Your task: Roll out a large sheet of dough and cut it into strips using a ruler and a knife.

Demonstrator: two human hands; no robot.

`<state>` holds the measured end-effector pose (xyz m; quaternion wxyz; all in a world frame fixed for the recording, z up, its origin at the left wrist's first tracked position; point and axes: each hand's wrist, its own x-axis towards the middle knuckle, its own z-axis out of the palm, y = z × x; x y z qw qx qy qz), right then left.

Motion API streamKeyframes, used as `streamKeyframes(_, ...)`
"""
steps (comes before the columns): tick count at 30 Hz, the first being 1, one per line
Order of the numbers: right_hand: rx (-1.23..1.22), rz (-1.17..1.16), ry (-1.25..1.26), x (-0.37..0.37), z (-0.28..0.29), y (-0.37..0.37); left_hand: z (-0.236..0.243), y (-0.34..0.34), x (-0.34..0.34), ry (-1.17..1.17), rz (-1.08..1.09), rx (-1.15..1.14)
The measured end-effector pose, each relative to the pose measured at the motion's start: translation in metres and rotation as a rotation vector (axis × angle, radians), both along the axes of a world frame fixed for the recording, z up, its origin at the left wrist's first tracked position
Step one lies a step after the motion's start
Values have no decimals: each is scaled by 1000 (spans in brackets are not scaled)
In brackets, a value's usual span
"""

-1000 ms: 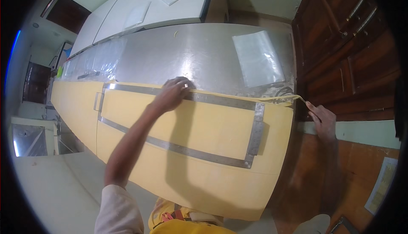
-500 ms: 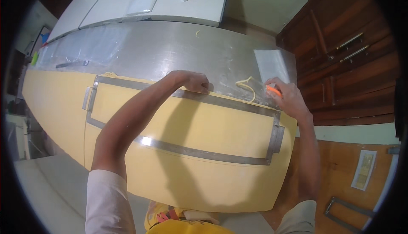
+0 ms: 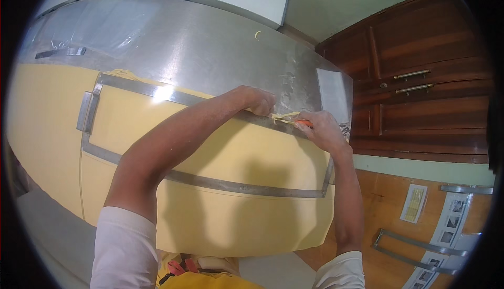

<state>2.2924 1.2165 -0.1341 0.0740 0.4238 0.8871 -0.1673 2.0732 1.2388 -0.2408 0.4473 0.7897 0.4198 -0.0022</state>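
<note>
A smooth pale-yellow sheet lies over the near side of the metal worktop, its material unclear. On it rests a long rectangular metal frame with a handle tab at its left end. My left hand is closed at the frame's far bar; what its fingers grip is hidden. Beside it my right hand is closed around an orange-handled knife, blade pointing left toward my left hand. A thin yellow strip lies at the blade, between both hands.
The metal worktop stretches beyond the sheet. Clear plastic and a flat metal bar lie far left; a white sheet lies right. Wooden cabinets stand at the right, and another metal frame lies lower right.
My right hand has moved left with the knife, up to my left hand. The yellow strip now lies between the hands. The whole view has shifted.
</note>
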Motion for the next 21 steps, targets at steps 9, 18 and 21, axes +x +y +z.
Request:
streamKeyframes(9, 25, 194, -56, -13, -24, 12, -2, 1, 5, -3, -44, 66)
streamKeyframes(18, 249, 219, -39, -9, -41, 21, 10, -7, 7, 27, 174, 172)
streamKeyframes(21, 253, 224, -70, -10, -40, 18, -14, -9, 9, 66, 251, 336)
